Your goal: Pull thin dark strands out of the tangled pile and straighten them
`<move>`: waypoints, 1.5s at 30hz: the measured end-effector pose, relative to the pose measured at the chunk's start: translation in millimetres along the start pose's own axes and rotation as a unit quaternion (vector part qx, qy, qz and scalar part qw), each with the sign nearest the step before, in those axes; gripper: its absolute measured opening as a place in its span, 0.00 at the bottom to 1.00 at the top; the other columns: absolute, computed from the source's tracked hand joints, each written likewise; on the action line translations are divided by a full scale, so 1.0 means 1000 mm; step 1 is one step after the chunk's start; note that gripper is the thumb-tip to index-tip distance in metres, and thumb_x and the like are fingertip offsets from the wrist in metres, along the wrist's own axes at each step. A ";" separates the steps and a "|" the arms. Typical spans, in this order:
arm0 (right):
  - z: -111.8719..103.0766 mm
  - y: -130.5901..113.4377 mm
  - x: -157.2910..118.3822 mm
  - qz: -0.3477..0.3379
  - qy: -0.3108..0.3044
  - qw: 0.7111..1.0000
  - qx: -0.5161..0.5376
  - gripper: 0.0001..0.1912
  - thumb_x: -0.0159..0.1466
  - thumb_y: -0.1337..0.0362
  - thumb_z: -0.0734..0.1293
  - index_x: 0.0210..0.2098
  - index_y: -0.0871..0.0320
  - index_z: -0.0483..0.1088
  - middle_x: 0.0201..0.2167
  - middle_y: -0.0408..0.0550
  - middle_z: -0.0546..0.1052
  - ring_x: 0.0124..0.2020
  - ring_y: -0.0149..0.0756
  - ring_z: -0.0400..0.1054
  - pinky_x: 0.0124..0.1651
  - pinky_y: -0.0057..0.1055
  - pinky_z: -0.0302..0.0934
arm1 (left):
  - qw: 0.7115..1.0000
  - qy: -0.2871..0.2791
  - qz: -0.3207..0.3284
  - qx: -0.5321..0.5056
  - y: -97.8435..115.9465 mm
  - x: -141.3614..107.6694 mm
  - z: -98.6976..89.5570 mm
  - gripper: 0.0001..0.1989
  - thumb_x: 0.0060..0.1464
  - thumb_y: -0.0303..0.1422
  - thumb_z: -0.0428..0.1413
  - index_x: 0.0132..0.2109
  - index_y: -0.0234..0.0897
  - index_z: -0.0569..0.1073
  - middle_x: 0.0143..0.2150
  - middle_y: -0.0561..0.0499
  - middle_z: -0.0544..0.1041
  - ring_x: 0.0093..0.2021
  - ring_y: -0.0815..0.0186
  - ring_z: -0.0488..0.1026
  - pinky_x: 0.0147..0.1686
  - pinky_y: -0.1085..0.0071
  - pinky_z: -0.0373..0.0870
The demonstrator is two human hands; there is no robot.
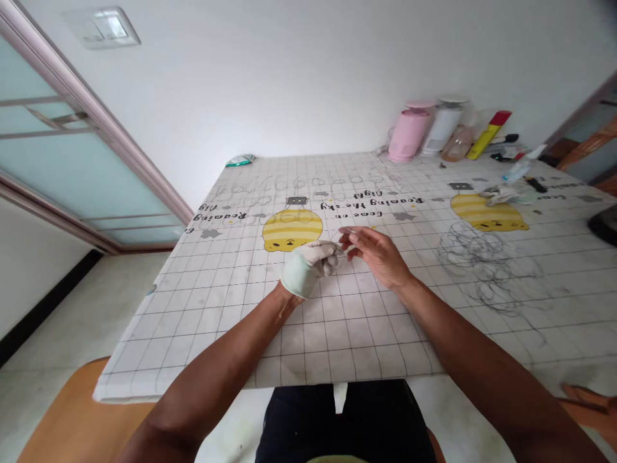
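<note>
My left hand (311,265), in a white glove with a pale green cuff, is closed with its thumb and fingers pinching a thin wire (340,252). Bare and just to the right of it, my right hand (382,257) has its thumb and forefinger pinched at the same fine wire, which bends in a faint loop between the hands. How far the wire runs is too fine to make out. A loose tangle of thin dark wire (482,257) lies on the table to the right. Behind my hands, several small wire loops (308,185) lie in rows on the checked tablecloth (226,321).
Along the wall at the back right stand a pink cylinder (409,134), a white cylinder (442,128), a yellow box with a red end (486,136) and a clear bottle (524,164). A crumpled glove (504,194) lies near them. A green-edged packet (240,161) sits at the back left corner.
</note>
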State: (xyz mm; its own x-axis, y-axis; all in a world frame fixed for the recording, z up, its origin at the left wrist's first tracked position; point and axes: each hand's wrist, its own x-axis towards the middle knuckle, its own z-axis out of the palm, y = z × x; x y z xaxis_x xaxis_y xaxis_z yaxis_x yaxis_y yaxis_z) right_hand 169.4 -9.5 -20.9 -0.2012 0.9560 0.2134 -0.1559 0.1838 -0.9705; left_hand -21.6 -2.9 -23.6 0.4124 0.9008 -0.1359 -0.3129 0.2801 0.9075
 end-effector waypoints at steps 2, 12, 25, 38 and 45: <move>-0.001 0.001 0.002 -0.018 0.011 1.000 0.013 0.20 0.65 0.47 0.74 0.51 0.52 0.80 0.46 0.52 0.80 0.44 0.41 0.75 0.41 0.37 0.71 | 0.999 -0.029 -0.021 -0.019 -0.001 -0.003 0.004 0.12 0.46 0.38 0.63 0.32 0.32 0.76 0.23 0.53 0.67 0.21 0.73 0.61 0.21 0.74 0.53; -0.013 -0.006 -0.001 -0.029 0.035 0.999 -0.028 0.17 0.65 0.48 0.75 0.41 0.54 0.83 0.35 0.52 0.82 0.32 0.41 0.75 0.35 0.41 0.71 | 0.989 -0.112 -0.094 -0.015 0.000 -0.002 0.007 0.12 0.41 0.38 0.64 0.29 0.33 0.76 0.20 0.54 0.65 0.18 0.75 0.56 0.20 0.74 0.50; -0.029 -0.011 0.005 0.092 -0.056 0.994 0.000 0.37 0.62 0.28 0.65 0.40 0.57 0.80 0.31 0.54 0.82 0.28 0.41 0.75 0.26 0.35 0.66 | 0.984 -0.063 -0.023 0.166 0.003 -0.016 0.013 0.08 0.50 0.35 0.62 0.33 0.34 0.81 0.25 0.48 0.77 0.24 0.68 0.71 0.25 0.72 0.66; 0.001 -0.009 -0.016 0.035 -0.090 0.988 -0.118 0.19 0.69 0.45 0.70 0.36 0.53 0.79 0.26 0.46 0.79 0.23 0.37 0.71 0.26 0.37 0.67 | 0.980 0.016 0.123 0.155 0.005 0.000 -0.002 0.10 0.57 0.38 0.58 0.33 0.37 0.79 0.28 0.53 0.71 0.32 0.68 0.68 0.36 0.71 0.67; -0.006 -0.017 -0.016 0.010 -0.072 0.977 -0.198 0.25 0.69 0.43 0.69 0.24 0.54 0.69 0.18 0.42 0.71 0.19 0.32 0.64 0.24 0.33 0.59 | 0.997 -0.059 0.046 -0.001 0.011 0.010 -0.023 0.23 0.56 0.47 0.65 0.49 0.31 0.81 0.43 0.41 0.79 0.38 0.65 0.74 0.41 0.68 0.70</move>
State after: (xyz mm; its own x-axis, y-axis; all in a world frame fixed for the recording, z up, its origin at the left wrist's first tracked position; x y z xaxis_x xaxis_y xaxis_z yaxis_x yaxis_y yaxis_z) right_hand 181.5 -26.9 -8.4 -0.3393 0.9234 0.1793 0.2308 0.2665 -0.9358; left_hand -40.6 16.9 -23.8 0.4789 0.8779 -0.0038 -0.3553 0.1978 0.9136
